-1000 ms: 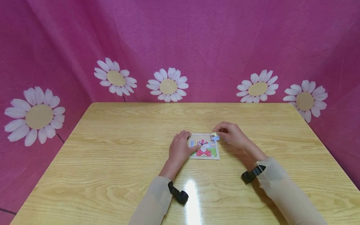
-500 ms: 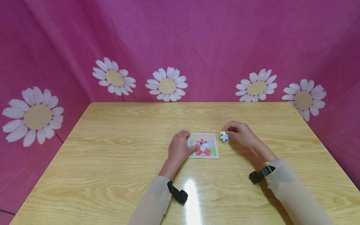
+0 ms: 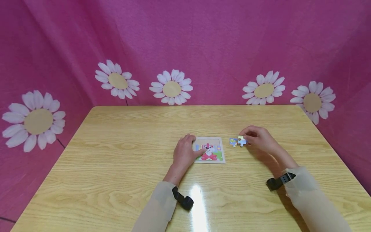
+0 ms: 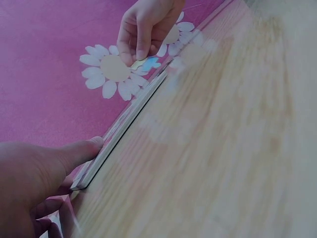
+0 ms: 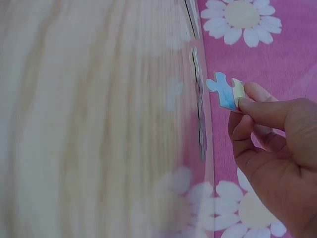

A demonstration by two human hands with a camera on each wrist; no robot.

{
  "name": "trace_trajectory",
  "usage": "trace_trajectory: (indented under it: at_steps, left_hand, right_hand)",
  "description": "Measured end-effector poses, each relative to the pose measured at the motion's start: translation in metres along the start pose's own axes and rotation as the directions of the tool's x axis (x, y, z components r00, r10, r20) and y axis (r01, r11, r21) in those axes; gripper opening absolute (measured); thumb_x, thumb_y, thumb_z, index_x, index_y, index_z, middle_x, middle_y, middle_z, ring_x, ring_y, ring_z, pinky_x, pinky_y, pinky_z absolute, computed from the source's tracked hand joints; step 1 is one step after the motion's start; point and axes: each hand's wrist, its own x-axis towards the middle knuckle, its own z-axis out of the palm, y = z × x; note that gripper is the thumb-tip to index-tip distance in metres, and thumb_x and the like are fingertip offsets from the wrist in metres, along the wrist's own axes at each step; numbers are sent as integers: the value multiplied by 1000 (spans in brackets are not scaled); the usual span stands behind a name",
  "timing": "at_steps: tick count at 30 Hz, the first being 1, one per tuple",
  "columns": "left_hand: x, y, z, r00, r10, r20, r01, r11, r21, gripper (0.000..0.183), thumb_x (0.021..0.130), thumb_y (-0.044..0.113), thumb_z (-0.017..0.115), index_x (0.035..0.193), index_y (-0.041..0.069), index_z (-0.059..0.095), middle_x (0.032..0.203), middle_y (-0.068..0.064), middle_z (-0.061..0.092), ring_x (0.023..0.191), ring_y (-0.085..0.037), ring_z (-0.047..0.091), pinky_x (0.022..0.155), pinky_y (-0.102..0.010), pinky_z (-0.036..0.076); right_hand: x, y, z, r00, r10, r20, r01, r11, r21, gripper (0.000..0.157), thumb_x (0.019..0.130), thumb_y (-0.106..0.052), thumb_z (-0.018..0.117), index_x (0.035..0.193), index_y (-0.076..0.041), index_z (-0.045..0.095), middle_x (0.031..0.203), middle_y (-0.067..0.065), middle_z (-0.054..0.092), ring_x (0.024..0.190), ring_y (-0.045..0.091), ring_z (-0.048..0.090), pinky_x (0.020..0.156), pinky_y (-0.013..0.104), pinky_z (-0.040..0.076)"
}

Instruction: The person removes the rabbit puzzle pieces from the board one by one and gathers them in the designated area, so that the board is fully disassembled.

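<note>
A small framed jigsaw puzzle (image 3: 209, 162) lies on the table, showing a pink and white cartoon animal; the upper part of its tray is bare. My left hand (image 3: 184, 151) holds the puzzle's left edge, thumb across the picture and fingers along the side. To the right, my right hand (image 3: 259, 139) pinches a light blue and yellow puzzle piece (image 5: 225, 92) between thumb and fingertips, raised above the table. Beneath and beside that piece lie loose puzzle pieces (image 3: 233, 141), partly hidden by the held piece and hand.
The wood-grain table (image 3: 121, 161) reaches back to a pink curtain (image 3: 203, 38) printed with large white daisies. A black strapped camera (image 3: 183, 198) sits on the left wrist, another camera (image 3: 279, 182) on the right.
My right hand has carried the pinched piece rightward from over the puzzle's upper right corner to above the loose pieces. The left hand stays on the puzzle.
</note>
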Motion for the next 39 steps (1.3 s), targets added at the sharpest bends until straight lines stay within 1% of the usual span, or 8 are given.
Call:
trace_trajectory:
  at_steps: [7, 13, 17, 23, 28, 32, 35, 39]
  left_hand:
    - [0, 0, 0, 1000, -4, 4, 4, 1000, -5, 59, 79, 45, 79, 121, 8, 62, 121, -5, 64, 110, -24, 61, 108, -37, 46]
    - [-1, 0, -1, 1000, -4, 5, 4, 1000, -3, 59, 79, 46, 79, 121, 8, 62, 120, -5, 64, 108, -23, 60, 107, -38, 47]
    - [0, -1, -1, 1000, -14, 14, 14, 1000, -5, 60, 79, 46, 78, 122, 8, 61, 123, -5, 63, 111, -23, 59, 111, -38, 44]
    - [0, -1, 0, 1000, -8, 12, 9, 1000, -13, 58, 79, 46, 78, 120, 8, 62, 121, -5, 64, 109, -24, 60, 114, -37, 42]
    - [-1, 0, -1, 1000, -5, 4, 5, 1000, -20, 59, 79, 46, 79, 121, 8, 62, 124, -5, 64, 112, -25, 60, 113, -38, 43]
    - [-1, 1, -1, 1000, -2, 0, 2, 1000, -19, 59, 79, 46, 79, 121, 8, 62, 124, -5, 64, 114, -25, 60, 113, -38, 42]
    - [-1, 0, -1, 1000, -3, -2, 3, 1000, -14, 59, 79, 46, 79, 121, 8, 62, 122, -5, 64, 111, -25, 60, 111, -38, 44]
    - [-1, 0, -1, 1000, -6, 0, 6, 1000, -10, 59, 79, 46, 79, 121, 8, 62, 122, -5, 64, 111, -25, 60, 112, -38, 43]
  right_hand:
    - [-9, 6, -10, 999, -36, -32, 34, 997, -74, 12, 93, 2, 60, 100, 0, 70, 99, 17, 69, 82, 3, 57, 72, 12, 48]
    - [-17, 12, -21, 999, -1, -42, -4, 993, -115, 14, 94, 1, 59, 104, -1, 69, 103, 17, 69, 87, 3, 55, 76, 6, 45]
    - [-20, 17, -26, 999, -8, -48, 3, 993, -119, 14, 95, 0, 59, 104, 0, 69, 103, 16, 69, 86, 1, 54, 74, 8, 46]
    - [-25, 24, -33, 999, 1, -48, -7, 993, -122, 15, 96, 0, 57, 105, 0, 68, 103, 18, 68, 84, -1, 52, 71, 10, 46]
    - [-29, 29, -39, 998, -2, -56, -6, 991, -133, 15, 96, 1, 56, 105, 1, 68, 103, 19, 67, 84, -4, 53, 71, 9, 46]
    - [-30, 33, -42, 998, 25, -61, -33, 989, -144, 13, 95, 0, 58, 104, 3, 67, 101, 18, 67, 80, -2, 51, 67, 11, 46]
    - [-30, 35, -44, 998, 46, -52, -53, 989, -138, 13, 95, -1, 58, 104, 3, 67, 101, 19, 67, 78, -1, 50, 65, 12, 46]
    - [-27, 35, -45, 998, 32, -46, -39, 988, -147, 13, 94, 2, 58, 103, 2, 68, 97, 17, 67, 76, -1, 50, 63, 14, 45]
